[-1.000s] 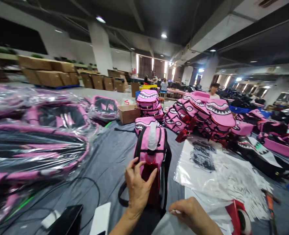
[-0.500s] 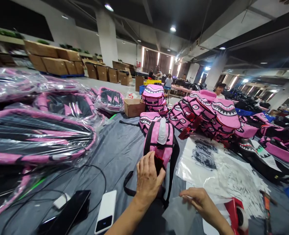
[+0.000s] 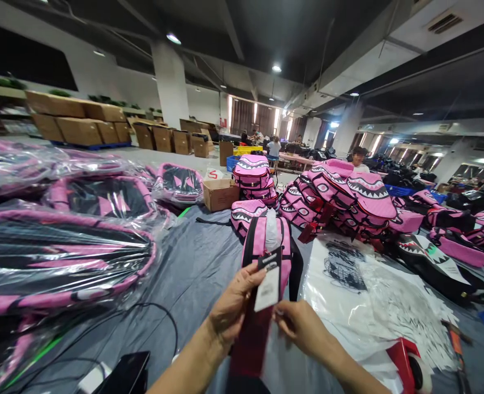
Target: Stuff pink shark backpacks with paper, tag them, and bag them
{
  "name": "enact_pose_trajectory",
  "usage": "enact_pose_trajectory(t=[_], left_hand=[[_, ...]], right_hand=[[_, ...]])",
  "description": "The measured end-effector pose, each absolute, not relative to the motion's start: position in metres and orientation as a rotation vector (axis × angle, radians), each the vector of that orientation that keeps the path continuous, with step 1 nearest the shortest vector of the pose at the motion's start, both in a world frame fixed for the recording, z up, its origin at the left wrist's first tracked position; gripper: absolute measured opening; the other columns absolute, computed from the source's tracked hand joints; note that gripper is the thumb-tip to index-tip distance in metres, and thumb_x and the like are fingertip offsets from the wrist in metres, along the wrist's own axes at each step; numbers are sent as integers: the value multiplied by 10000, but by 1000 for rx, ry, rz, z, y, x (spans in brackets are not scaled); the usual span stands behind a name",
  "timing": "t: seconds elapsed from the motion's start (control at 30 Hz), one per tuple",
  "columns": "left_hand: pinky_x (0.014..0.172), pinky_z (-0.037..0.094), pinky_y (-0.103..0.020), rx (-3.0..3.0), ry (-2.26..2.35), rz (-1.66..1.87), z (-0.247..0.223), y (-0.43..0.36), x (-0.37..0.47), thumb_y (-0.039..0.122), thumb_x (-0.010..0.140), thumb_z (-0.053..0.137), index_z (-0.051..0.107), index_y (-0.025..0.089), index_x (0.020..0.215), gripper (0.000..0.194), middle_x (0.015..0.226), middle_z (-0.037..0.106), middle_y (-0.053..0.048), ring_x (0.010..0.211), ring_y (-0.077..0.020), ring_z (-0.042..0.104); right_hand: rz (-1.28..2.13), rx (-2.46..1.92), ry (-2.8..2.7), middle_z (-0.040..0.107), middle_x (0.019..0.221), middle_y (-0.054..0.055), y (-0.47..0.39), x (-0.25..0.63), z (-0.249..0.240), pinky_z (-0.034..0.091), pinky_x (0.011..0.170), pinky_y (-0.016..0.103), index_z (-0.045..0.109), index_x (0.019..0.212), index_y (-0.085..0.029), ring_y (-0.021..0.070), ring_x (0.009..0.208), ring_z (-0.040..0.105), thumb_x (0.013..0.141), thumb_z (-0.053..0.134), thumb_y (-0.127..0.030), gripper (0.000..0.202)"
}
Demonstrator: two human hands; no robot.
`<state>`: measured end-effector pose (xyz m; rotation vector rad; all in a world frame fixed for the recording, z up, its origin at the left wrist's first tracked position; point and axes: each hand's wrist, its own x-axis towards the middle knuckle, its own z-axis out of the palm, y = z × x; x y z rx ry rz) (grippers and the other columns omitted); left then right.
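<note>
My left hand (image 3: 230, 307) pinches a black-and-white hang tag (image 3: 267, 291) with a printed label, its thumb on the tag's left edge. Below the tag hangs a long dark red strip (image 3: 250, 339), blurred by motion. My right hand (image 3: 305, 328) is closed, fingertips at the strip's right side, on a thin clear plastic bag (image 3: 285, 358) that is hard to make out. Just beyond both hands a pink backpack (image 3: 286, 235) with black straps lies back side up, a whitish wrap (image 3: 272, 232) around its top handle.
Pink shark-mouth backpacks (image 3: 368, 197) are piled behind. Plastic-wrapped pink bags (image 3: 61, 257) fill the left. Printed plastic bags (image 3: 344, 268), a red tape dispenser (image 3: 403, 355) and an orange-handled hammer (image 3: 457, 350) lie right. A black phone (image 3: 129, 372) and cable are front left. A person (image 3: 359, 158) is beyond the pile.
The left hand has brought the hang tag and dark red strip up off the backpack toward me. The right hand has moved left and up to the strip with the clear plastic. The view has tilted up.
</note>
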<state>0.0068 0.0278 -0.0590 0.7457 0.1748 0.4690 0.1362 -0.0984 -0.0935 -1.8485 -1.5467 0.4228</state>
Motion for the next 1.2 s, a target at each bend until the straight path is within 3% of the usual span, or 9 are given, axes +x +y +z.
enact_pose_trajectory(t=[0.27,0.4,0.5,0.63,0.83,1.0,1.2], left_hand=[[762,507,-251,1208,149,383,-137,8,-8,525,763,773,709,162,1034,456,901,720,-52,809,-163,634],[686,461,-243,1701,340,450,-141,25,-19,589,867,598,693,164,838,436,741,653,-14,710,-158,576],[622,422,-242,1972,553,652,-129,35,-22,575,932,478,662,190,712,480,645,583,6,624,-144,536],[746,501,-290,2022,669,1119,-113,46,-14,552,921,522,703,247,983,360,844,628,-14,768,-181,616],[821,532,-365,2125,751,1319,-117,39,13,451,925,571,679,250,1027,250,945,575,-35,894,-220,600],[837,500,-396,2146,885,1435,-116,44,27,355,897,599,670,229,845,154,922,553,-42,913,-241,563],[828,464,-367,2094,970,1182,-71,77,42,187,732,606,573,213,636,105,848,558,-28,863,-221,552]], right_hand=[[71,-1676,-1082,576,630,-12,-64,155,-81,378,538,214,646,778,-170,117,561,489,912,528,-467,346],[-40,-1734,-1049,473,529,-58,-65,151,-82,293,464,219,652,871,-165,100,445,388,931,484,-487,368],[-82,-1757,-1058,403,477,-84,-63,148,-82,248,444,226,628,876,-171,101,401,356,940,460,-476,354],[-145,-1752,-1086,421,490,-79,-60,148,-83,275,465,232,613,871,-178,107,402,380,951,448,-455,333],[-165,-1754,-1152,485,529,-58,-60,153,-86,296,469,232,601,878,-187,113,411,417,974,434,-426,307],[-205,-1794,-1249,550,556,-36,-63,158,-84,305,491,234,612,881,-195,119,431,469,994,408,-418,322],[-250,-1961,-1325,606,586,-9,-59,179,-66,290,535,239,550,670,-216,130,515,536,925,509,-413,325]])
